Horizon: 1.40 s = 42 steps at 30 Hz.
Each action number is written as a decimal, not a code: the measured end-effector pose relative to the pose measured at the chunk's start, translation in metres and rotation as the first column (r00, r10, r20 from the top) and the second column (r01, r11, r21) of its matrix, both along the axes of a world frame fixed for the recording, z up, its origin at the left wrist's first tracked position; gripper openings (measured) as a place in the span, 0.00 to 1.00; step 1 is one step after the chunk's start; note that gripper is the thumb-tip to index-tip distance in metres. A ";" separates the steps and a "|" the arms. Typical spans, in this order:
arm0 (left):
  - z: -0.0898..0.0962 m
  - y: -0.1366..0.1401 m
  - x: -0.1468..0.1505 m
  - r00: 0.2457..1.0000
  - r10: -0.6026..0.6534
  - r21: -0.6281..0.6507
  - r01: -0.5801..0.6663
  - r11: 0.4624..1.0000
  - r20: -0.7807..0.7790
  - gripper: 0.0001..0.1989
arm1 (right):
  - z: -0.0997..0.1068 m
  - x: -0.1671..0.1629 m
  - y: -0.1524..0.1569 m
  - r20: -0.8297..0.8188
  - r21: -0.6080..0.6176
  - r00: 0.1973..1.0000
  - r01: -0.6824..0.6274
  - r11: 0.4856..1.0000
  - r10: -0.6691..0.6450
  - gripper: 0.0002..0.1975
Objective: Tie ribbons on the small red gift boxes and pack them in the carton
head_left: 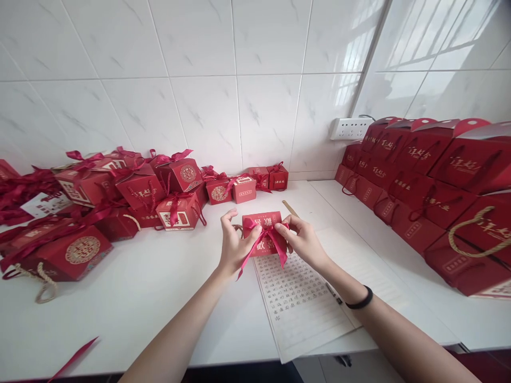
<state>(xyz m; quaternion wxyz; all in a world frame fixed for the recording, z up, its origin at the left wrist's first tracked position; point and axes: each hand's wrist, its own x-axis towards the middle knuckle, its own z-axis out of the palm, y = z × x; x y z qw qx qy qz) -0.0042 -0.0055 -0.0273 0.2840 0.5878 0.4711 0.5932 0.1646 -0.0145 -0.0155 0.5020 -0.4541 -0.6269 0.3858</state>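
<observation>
A small red gift box [261,248] with gold characters sits in front of me, over the top of a handwritten sheet. Across its top runs a dark pink ribbon [281,249] tied in a bow, its tails hanging toward me. My left hand [235,242] is at the box's left side, thumb and fingers closed on the left part of the bow. On the other side, my right hand [304,238] pinches the bow's right loop near the knot. Part of a cord handle shows behind my left fingers.
Ribboned red boxes [138,186] are heaped along the left and back. Stacked red boxes [423,181] line the right side. A written notebook [303,314], a pen [334,293] and a brass-coloured strip [289,207] lie near my hands. A loose ribbon [75,357] is at the front left.
</observation>
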 end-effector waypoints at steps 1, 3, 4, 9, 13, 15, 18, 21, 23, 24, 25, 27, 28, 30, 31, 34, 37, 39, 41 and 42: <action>-0.001 0.000 0.000 0.998 0.062 0.056 -0.061 0.997 -0.026 0.23 | 0.000 0.000 0.000 -0.029 -0.022 1.000 -0.010 1.000 0.010 0.23; -0.001 0.001 -0.001 0.985 0.147 0.129 -0.135 0.982 -0.089 0.17 | -0.001 0.000 0.000 -0.059 -0.045 0.998 -0.023 0.999 0.021 0.23; 0.000 0.000 -0.002 0.977 0.176 0.149 -0.157 0.976 -0.119 0.14 | -0.001 0.001 0.001 -0.065 -0.050 0.998 -0.029 0.998 0.026 0.23; 0.002 -0.001 -0.002 0.969 0.166 0.171 -0.135 0.976 -0.183 0.12 | -0.003 0.002 0.004 -0.098 -0.085 0.994 -0.061 0.995 0.052 0.23; 0.000 -0.004 0.001 0.989 0.088 0.075 -0.080 0.994 -0.121 0.13 | -0.001 0.002 0.004 -0.155 -0.135 0.987 -0.068 0.988 0.046 0.24; -0.002 -0.005 0.002 0.990 0.090 0.064 -0.083 0.994 -0.108 0.13 | 0.000 0.002 0.004 -0.203 -0.166 0.978 -0.081 0.983 0.046 0.25; -0.002 -0.005 0.004 0.991 0.087 0.058 -0.081 0.995 -0.097 0.13 | 0.001 0.002 0.005 -0.291 -0.195 0.955 -0.115 0.974 0.055 0.24; -0.001 -0.005 0.004 0.994 0.080 0.039 -0.077 0.996 -0.079 0.14 | -0.001 0.002 0.005 -0.356 -0.213 0.933 -0.146 0.966 0.062 0.23; -0.001 -0.005 0.004 0.994 0.079 0.030 -0.077 0.997 -0.074 0.14 | -0.002 0.003 0.006 -0.388 -0.224 0.920 -0.161 0.961 0.063 0.22; -0.001 -0.005 0.004 0.994 0.077 0.029 -0.075 0.997 -0.077 0.14 | -0.003 0.003 0.007 -0.407 -0.227 0.911 -0.170 0.959 0.065 0.22; -0.001 -0.004 0.004 0.994 0.076 0.031 -0.074 0.997 -0.080 0.14 | -0.004 0.003 0.007 -0.428 -0.230 0.901 -0.184 0.956 0.071 0.22; -0.001 -0.004 0.004 0.994 0.073 0.035 -0.070 0.997 -0.083 0.13 | -0.005 0.002 0.008 -0.475 -0.237 0.877 -0.213 0.948 0.078 0.22; -0.001 -0.004 0.004 0.994 0.073 0.035 -0.070 0.997 -0.082 0.13 | -0.005 0.002 0.008 -0.497 -0.247 0.864 -0.223 0.943 0.074 0.21; -0.001 -0.003 0.004 0.995 0.071 0.027 -0.069 0.997 -0.071 0.13 | -0.005 0.001 0.009 -0.528 -0.281 0.848 -0.228 0.932 0.048 0.20; -0.001 -0.002 0.004 0.996 0.064 0.017 -0.063 0.998 -0.061 0.13 | -0.005 0.001 0.009 -0.534 -0.300 0.845 -0.225 0.927 0.032 0.20; -0.001 0.000 0.001 1.000 0.014 -0.019 -0.015 1.000 -0.027 0.14 | -0.005 0.001 0.012 -0.521 -0.339 0.854 -0.215 0.916 0.008 0.18; -0.001 0.003 -0.003 1.000 -0.022 -0.022 0.022 1.000 -0.020 0.15 | -0.009 0.005 0.015 -0.483 -0.370 0.875 -0.178 0.912 -0.025 0.14; -0.001 0.003 -0.005 1.000 -0.019 -0.017 0.018 1.000 -0.021 0.15 | -0.012 0.009 0.016 -0.453 -0.384 0.889 -0.119 0.916 -0.074 0.13; -0.001 0.003 -0.005 1.000 -0.021 -0.020 0.020 1.000 -0.011 0.15 | -0.013 0.014 0.016 -0.362 -0.275 0.927 -0.010 0.961 -0.094 0.14; 0.000 0.003 -0.005 1.000 -0.025 -0.022 0.025 0.999 -0.005 0.15 | -0.013 0.017 0.014 -0.284 -0.160 0.956 0.027 0.987 -0.072 0.17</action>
